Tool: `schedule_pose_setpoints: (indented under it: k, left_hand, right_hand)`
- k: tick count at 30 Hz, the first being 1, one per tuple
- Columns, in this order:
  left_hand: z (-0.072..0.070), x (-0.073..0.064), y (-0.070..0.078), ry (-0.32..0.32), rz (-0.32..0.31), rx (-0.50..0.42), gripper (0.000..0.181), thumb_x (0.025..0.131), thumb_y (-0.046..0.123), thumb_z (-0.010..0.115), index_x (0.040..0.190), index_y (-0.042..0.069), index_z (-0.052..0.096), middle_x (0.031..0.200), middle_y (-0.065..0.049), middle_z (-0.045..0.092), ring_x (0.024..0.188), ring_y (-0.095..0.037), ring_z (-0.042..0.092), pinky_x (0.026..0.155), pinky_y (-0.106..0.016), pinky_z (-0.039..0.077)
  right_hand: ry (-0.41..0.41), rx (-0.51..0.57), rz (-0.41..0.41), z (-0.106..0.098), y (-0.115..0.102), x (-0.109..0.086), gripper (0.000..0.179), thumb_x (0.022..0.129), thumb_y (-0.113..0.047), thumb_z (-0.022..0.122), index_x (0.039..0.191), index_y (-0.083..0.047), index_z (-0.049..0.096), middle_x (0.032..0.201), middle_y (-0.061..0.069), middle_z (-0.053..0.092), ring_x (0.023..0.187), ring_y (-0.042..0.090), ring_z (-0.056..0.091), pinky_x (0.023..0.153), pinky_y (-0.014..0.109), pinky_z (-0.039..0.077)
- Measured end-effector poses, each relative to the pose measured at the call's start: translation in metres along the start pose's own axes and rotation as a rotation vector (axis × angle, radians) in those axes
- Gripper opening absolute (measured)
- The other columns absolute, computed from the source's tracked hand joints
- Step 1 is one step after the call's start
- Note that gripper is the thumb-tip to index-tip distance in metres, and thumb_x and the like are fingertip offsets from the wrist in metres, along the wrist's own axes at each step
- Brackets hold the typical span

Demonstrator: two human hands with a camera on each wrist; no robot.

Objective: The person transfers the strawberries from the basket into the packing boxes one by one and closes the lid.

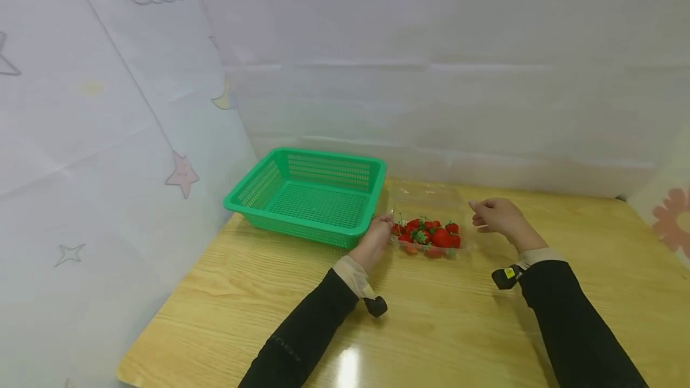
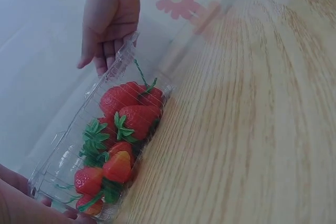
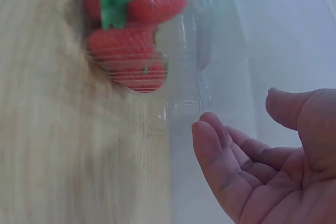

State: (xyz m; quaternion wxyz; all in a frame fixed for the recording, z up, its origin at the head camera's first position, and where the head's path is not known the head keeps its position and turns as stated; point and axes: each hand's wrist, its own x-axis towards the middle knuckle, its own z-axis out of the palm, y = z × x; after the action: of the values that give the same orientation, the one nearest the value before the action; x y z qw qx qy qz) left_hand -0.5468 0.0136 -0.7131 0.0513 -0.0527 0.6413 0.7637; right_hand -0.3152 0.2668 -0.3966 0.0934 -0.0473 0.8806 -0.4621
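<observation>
A clear plastic box (image 1: pixel 468 238) stands on the table with its lid (image 1: pixel 426 193) folded back behind it. Inside lie several red strawberries (image 2: pixel 137 121) with green leaves, and a few smaller red fruits with thin green stems. My left hand (image 1: pixel 374 241) grips the left end of the box, its fingertips partly hidden by the plastic. At the right end, my right hand (image 1: pixel 500 220) is raised with the fingers loosely bent and nothing in them. In the right wrist view, its fingertips (image 3: pixel 207 139) come close to the box's corner; contact cannot be told.
A green plastic basket (image 1: pixel 304 238) with slotted sides and a mesh floor stands left of the box, close to my left hand. Under everything is a wood-grain table (image 1: pixel 442 322). A white printed sheet (image 1: pixel 431 76) hangs behind and along the left.
</observation>
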Motion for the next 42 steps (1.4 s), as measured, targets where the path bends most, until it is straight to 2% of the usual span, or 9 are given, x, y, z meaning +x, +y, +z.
schedule_pose_setpoints:
  k: [3, 7, 13, 18, 23, 28, 32, 38, 42]
  left_hand:
    - [0.001, 0.018, -0.016, 0.02, -0.005, -0.001, 0.039, 0.087, -0.003, 0.053, 0.119, 0.018, 0.062, 0.123, 0.005, 0.055, 0.108, -0.018, 0.049, 0.087, -0.032, 0.04]
    - [0.002, 0.024, -0.021, 0.03, -0.015, -0.012, 0.039, 0.086, -0.004, 0.052, 0.115, 0.02, 0.063, 0.119, 0.006, 0.057, 0.105, -0.018, 0.049, 0.089, -0.033, 0.039]
    - [0.003, 0.005, -0.005, 0.032, -0.035, -0.017, 0.042, 0.088, -0.004, 0.051, 0.121, 0.021, 0.06, 0.124, 0.008, 0.055, 0.11, -0.016, 0.048, 0.091, -0.032, 0.038]
    - [0.004, -0.012, 0.008, 0.019, -0.025, -0.012, 0.04, 0.088, -0.002, 0.053, 0.12, 0.021, 0.059, 0.123, 0.006, 0.055, 0.104, -0.017, 0.05, 0.082, -0.031, 0.039]
    - [0.004, -0.012, 0.008, 0.003, -0.046, -0.025, 0.037, 0.089, -0.001, 0.054, 0.119, 0.021, 0.059, 0.121, 0.005, 0.054, 0.1, -0.019, 0.051, 0.08, -0.031, 0.04]
    - [0.003, -0.004, 0.001, 0.009, -0.03, -0.049, 0.037, 0.089, -0.004, 0.053, 0.118, 0.018, 0.06, 0.121, 0.003, 0.053, 0.103, -0.019, 0.049, 0.086, -0.033, 0.041]
    - [0.005, 0.0, -0.002, -0.004, -0.016, -0.066, 0.035, 0.09, -0.004, 0.053, 0.117, 0.016, 0.062, 0.118, -0.001, 0.054, 0.102, -0.02, 0.05, 0.087, -0.034, 0.042]
    - [0.005, 0.0, -0.002, -0.022, -0.029, -0.07, 0.036, 0.091, -0.004, 0.052, 0.117, 0.018, 0.064, 0.116, -0.002, 0.055, 0.099, -0.02, 0.05, 0.088, -0.032, 0.041]
    - [0.004, 0.001, -0.003, -0.016, -0.027, -0.094, 0.036, 0.09, -0.006, 0.051, 0.116, 0.016, 0.064, 0.115, -0.003, 0.055, 0.097, -0.02, 0.049, 0.085, -0.032, 0.041]
  right_hand:
    - [-0.032, 0.026, 0.026, -0.005, -0.001, 0.011, 0.075, 0.105, -0.043, 0.036, 0.138, 0.024, 0.03, 0.13, 0.041, 0.045, 0.119, 0.047, 0.051, 0.091, 0.043, 0.05]
    - [-0.078, 0.093, 0.055, -0.006, 0.0, 0.024, 0.071, 0.106, -0.035, 0.037, 0.139, 0.026, 0.023, 0.133, 0.042, 0.042, 0.122, 0.046, 0.048, 0.094, 0.041, 0.048]
    - [-0.114, 0.201, 0.066, -0.003, 0.008, 0.04, 0.066, 0.105, -0.026, 0.044, 0.136, 0.028, 0.024, 0.123, 0.034, 0.053, 0.1, 0.021, 0.063, 0.09, 0.035, 0.051]
    - [-0.148, 0.204, 0.045, -0.001, 0.013, 0.046, 0.061, 0.106, -0.021, 0.04, 0.138, 0.027, 0.021, 0.137, 0.04, 0.039, 0.123, 0.039, 0.05, 0.096, 0.037, 0.048]
    - [-0.147, 0.214, 0.046, 0.002, 0.011, 0.047, 0.06, 0.107, -0.017, 0.037, 0.141, 0.026, 0.012, 0.143, 0.041, 0.028, 0.133, 0.046, 0.033, 0.104, 0.044, 0.038]
    - [-0.126, 0.268, 0.054, 0.003, 0.006, 0.046, 0.068, 0.107, -0.023, 0.038, 0.143, 0.023, 0.004, 0.147, 0.039, 0.023, 0.136, 0.044, 0.03, 0.107, 0.045, 0.034]
    - [-0.077, 0.269, 0.05, 0.002, 0.003, 0.042, 0.07, 0.106, -0.03, 0.039, 0.145, 0.021, 0.01, 0.144, 0.037, 0.03, 0.132, 0.042, 0.038, 0.102, 0.04, 0.041]
    - [-0.013, 0.274, 0.02, -0.003, 0.0, 0.037, 0.073, 0.106, -0.044, 0.024, 0.149, 0.014, 0.012, 0.131, 0.03, 0.043, 0.117, 0.032, 0.051, 0.097, 0.041, 0.046]
    - [-0.009, 0.27, -0.004, -0.01, -0.004, 0.035, 0.08, 0.102, -0.054, 0.012, 0.151, 0.009, 0.016, 0.137, 0.033, 0.04, 0.121, 0.033, 0.051, 0.098, 0.043, 0.045]
